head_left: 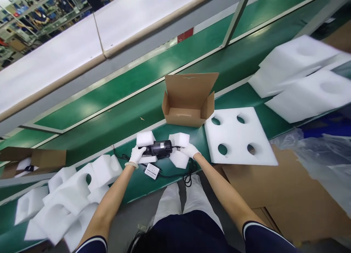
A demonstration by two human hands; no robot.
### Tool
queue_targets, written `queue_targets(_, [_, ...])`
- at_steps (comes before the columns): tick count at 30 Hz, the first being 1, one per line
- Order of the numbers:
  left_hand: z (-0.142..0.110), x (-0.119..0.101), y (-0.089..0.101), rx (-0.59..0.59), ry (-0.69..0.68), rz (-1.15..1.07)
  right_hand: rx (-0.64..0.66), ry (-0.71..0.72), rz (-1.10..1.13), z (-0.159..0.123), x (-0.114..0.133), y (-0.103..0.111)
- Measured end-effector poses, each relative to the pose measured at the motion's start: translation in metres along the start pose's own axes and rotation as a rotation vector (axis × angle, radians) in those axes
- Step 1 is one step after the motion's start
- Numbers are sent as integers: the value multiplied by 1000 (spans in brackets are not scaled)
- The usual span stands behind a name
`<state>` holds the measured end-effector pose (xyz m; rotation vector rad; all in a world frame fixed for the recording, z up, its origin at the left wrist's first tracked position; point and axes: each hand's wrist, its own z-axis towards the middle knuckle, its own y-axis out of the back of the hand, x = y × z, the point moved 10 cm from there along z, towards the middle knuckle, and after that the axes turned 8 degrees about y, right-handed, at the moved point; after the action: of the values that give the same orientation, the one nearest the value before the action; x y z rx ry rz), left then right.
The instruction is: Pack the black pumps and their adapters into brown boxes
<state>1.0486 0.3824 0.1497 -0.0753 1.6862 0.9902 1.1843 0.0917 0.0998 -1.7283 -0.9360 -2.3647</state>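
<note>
A black cylindrical pump (pixel 161 148) with a white label lies across the green bench in front of me. My left hand (pixel 136 155), in a white glove, grips its left end, beside a white foam block (pixel 145 138). My right hand (pixel 189 150), also gloved, has its fingers closed on a second white foam piece (pixel 179 159) at the pump's right end; that foam partly hides the cable there. Just below the pump is a power adapter (pixel 151 171) with a white label. Its black cord (pixel 188 179) hangs in a coil over the bench's front edge.
An open cardboard box (pixel 183 116) stands behind the pump. To its right lies a foam sheet (pixel 241 130) with several round holes. Foam pieces (pixel 63 198) are heaped at left, and more foam blocks (pixel 307 73) at right. Another carton (pixel 49 161) is at far left.
</note>
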Motion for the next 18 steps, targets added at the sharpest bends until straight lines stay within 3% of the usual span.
queue_targets(2, [10,1,-5,19,2,-10,-45,-24,24,-4,-14,6])
queue_targets(6, [23,6,-7,36,17,-1,27,111,319,-7,-13,-21])
queue_targets(13, [13,-3,23,-122,-47,164,65,81,217,25,15,-41])
queue_targets(18, [7,19,27,-117,56,126,188,50,232,36,27,-53])
